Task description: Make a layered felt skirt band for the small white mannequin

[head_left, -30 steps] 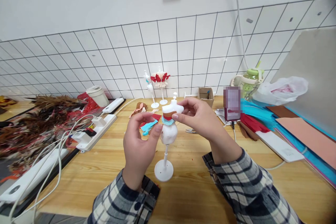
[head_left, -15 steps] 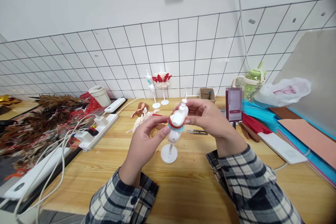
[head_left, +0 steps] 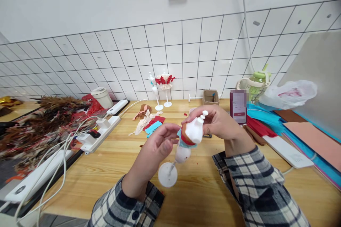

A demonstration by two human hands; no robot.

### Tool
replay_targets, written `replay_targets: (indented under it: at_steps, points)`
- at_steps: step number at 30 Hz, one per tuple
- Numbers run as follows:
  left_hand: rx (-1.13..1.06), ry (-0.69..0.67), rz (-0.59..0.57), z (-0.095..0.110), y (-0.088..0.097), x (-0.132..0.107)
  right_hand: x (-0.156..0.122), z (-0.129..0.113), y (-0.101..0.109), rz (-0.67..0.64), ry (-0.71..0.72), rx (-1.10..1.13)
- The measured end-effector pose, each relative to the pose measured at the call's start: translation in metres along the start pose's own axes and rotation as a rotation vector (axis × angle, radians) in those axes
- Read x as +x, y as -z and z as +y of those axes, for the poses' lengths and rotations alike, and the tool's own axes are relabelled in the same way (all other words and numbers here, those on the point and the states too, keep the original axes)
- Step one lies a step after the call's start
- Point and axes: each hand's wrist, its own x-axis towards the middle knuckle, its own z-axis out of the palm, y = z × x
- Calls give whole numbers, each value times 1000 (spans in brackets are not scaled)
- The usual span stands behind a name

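Note:
My right hand [head_left: 218, 122] is closed round the upper body of a small white dress-form mannequin [head_left: 194, 130] on a stand. The form is tilted, its neck knob to the upper right and its round base [head_left: 167, 175] to the lower left. Red and brown material shows at its middle, with a light-blue strip [head_left: 186, 141] round it. My left hand [head_left: 160, 145] is beside the strip, thumb apart from the form. Its fingertips reach behind the strip; whether they press on it is hidden.
Cream and brown scraps, red scraps [head_left: 157, 120] and blue pieces [head_left: 153, 127] lie behind my left hand. Two dressed mannequins [head_left: 166, 83] stand by the tiled wall. Right are a phone [head_left: 238, 108], cup [head_left: 257, 83] and coloured sheets [head_left: 315, 134]; left, power strips [head_left: 101, 134] and feathers [head_left: 48, 127].
The mannequin has tilted further, its top moving right and down and its base swinging left towards me. My left thumb has come away from the form. Red and blue scraps are now uncovered.

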Motion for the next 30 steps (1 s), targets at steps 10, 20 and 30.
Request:
replay_targets:
  at_steps: [10, 20, 30]
  points:
    - [-155, 125, 87, 0, -5, 0, -1, -3, -7, -125, -1, 23]
    - [-65, 129, -49, -2, -5, -3, -9, 5, 0, -89, -16, 94]
    - [-272, 289, -169, -3, -47, 0, -17, 28, 1, -70, -24, 143]
